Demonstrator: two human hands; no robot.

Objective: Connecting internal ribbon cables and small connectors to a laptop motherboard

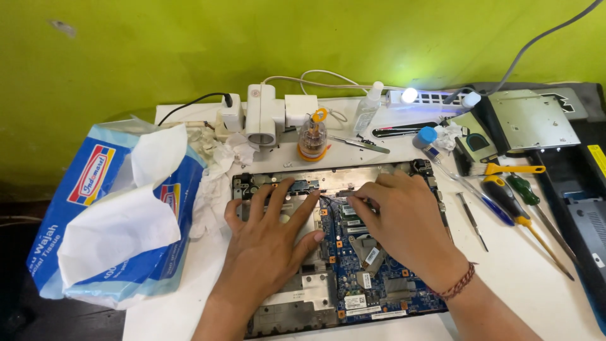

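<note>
The left hand (268, 237) lies flat, fingers spread, and the right hand (398, 218) presses curled fingertips on the opened laptop (353, 297) beneath.

Bench surroundings, referenced to the tissue pack (107, 215).
Right of it: white power adapter (261, 117), small bit jar (312, 137), spray bottle (367, 108); farther right, yellow-handled screwdriver (517, 218), optical drive (532, 120).

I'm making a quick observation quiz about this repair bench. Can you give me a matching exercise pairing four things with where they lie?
Things:
1. tissue pack
2. screwdrivers
3. circuit board
4. bit holder

Places:
A. under both hands
B. far left of the table
C. right of the opened laptop
D. behind the laptop, by the white adapters

Pairs: 1-B, 2-C, 3-A, 4-D
</note>
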